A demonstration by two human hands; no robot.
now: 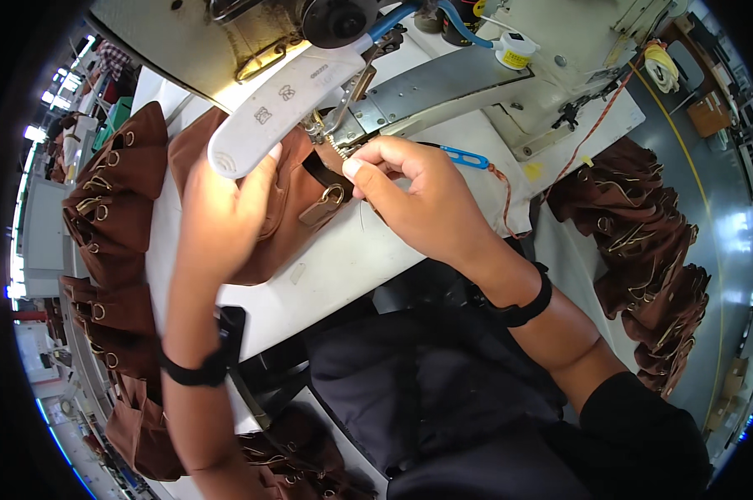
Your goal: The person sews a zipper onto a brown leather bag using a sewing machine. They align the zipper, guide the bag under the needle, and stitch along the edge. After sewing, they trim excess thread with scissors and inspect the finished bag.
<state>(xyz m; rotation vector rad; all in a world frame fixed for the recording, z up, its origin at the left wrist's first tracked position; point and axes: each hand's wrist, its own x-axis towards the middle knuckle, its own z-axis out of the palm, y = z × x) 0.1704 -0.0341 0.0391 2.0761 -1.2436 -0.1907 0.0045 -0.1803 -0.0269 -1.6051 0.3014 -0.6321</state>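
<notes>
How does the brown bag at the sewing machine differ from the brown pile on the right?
The bag is one piece lying on the white table; the pile is many pieces bunched together. The left hand and right hand are at the bag, while neither touches the pile. Both are brown with gold-coloured metal fittings.

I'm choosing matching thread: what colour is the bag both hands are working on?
The bag is reddish brown; the head view shows it best.
</notes>
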